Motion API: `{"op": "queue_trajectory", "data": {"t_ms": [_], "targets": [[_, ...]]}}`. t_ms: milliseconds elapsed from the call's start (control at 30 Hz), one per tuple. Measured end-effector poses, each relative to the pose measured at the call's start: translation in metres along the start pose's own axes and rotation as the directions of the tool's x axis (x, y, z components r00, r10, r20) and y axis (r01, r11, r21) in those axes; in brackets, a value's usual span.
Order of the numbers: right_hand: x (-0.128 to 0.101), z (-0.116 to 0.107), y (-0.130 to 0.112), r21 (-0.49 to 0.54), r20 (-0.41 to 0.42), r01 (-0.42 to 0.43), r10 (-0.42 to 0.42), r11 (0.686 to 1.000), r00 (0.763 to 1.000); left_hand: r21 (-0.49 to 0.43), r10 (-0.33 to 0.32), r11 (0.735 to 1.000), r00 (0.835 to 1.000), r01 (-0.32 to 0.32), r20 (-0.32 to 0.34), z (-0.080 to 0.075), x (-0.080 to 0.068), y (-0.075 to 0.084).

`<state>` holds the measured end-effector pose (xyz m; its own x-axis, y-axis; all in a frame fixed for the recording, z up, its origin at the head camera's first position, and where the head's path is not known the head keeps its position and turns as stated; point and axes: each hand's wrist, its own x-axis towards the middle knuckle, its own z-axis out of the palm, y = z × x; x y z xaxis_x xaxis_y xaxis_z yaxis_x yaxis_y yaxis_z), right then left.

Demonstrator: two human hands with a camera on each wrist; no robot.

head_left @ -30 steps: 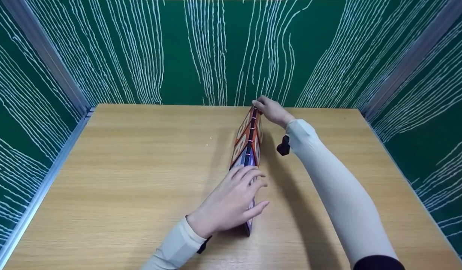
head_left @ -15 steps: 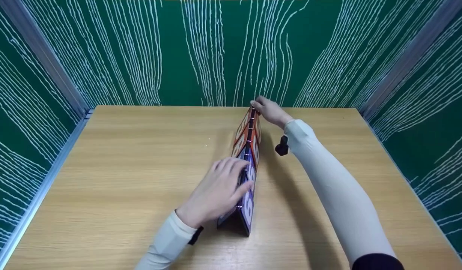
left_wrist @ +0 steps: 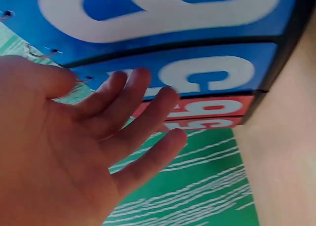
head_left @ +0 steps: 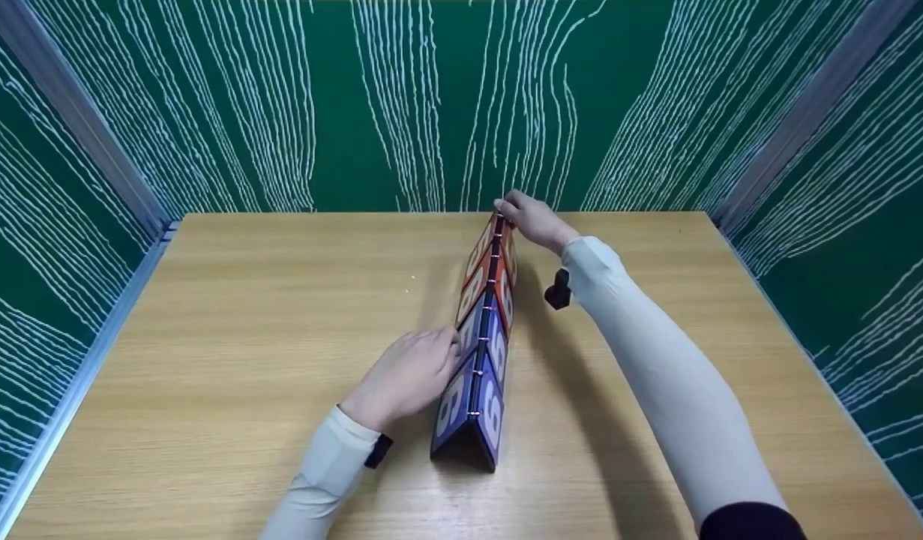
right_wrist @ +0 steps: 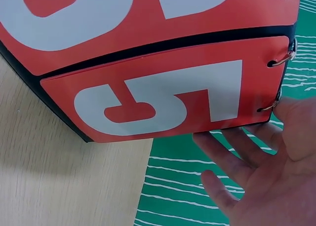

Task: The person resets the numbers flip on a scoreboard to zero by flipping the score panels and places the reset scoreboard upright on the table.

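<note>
A tent-shaped flip scoreboard [head_left: 482,337] stands on the wooden table [head_left: 244,337], with blue number cards at the near end and red ones at the far end, joined by rings along the ridge. My left hand [head_left: 405,375] lies against its left blue face, fingers straight and loosely spread, tips by the ridge. In the left wrist view the left hand [left_wrist: 74,152] reaches along the blue cards [left_wrist: 197,9]. My right hand [head_left: 532,221] rests on the far top corner. In the right wrist view the right hand [right_wrist: 261,176] is spread beside the red card [right_wrist: 148,102], thumb by the rings.
Green walls with white wavy lines [head_left: 431,105] close in the table at the back and both sides. Metal rails [head_left: 94,352] run along the left edge. A black wrist mount [head_left: 558,289] hangs under my right forearm. A small crumb [head_left: 410,279] lies left of the scoreboard.
My left hand has come off the near top of the scoreboard and dropped to its left face. The near blue cards now show uncovered. My right hand has stayed at the far end.
</note>
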<state>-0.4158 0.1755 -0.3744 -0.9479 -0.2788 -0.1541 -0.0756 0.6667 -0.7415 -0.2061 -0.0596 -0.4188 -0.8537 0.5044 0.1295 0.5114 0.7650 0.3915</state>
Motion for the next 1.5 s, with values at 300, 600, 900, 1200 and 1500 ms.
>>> {"op": "queue_trajectory", "data": {"t_ms": [300,600,900,1200,1500], "targets": [[0.001,0.001,0.000,-0.016,-0.006,0.013,-0.013,1.000,1.000,0.013,-0.074,0.997,0.983,0.073,0.166,0.017,0.000,-0.021],[0.001,0.000,0.000,-0.012,-0.008,0.019,-0.019,1.000,1.000,0.022,-0.095,0.995,0.952,0.093,0.291,0.012,-0.006,-0.024],[0.002,0.001,0.000,-0.018,-0.018,0.027,-0.027,0.999,0.999,0.110,-0.180,0.983,0.883,0.146,0.434,0.003,-0.016,-0.007],[0.001,0.000,-0.001,-0.006,-0.007,0.019,-0.019,1.000,1.000,0.176,-0.211,0.974,0.849,0.141,0.484,0.004,-0.017,0.001],[-0.001,0.001,-0.001,0.011,-0.009,0.011,-0.011,1.000,1.000,0.144,-0.181,0.981,0.874,0.129,0.450,0.005,-0.018,0.003]]}}
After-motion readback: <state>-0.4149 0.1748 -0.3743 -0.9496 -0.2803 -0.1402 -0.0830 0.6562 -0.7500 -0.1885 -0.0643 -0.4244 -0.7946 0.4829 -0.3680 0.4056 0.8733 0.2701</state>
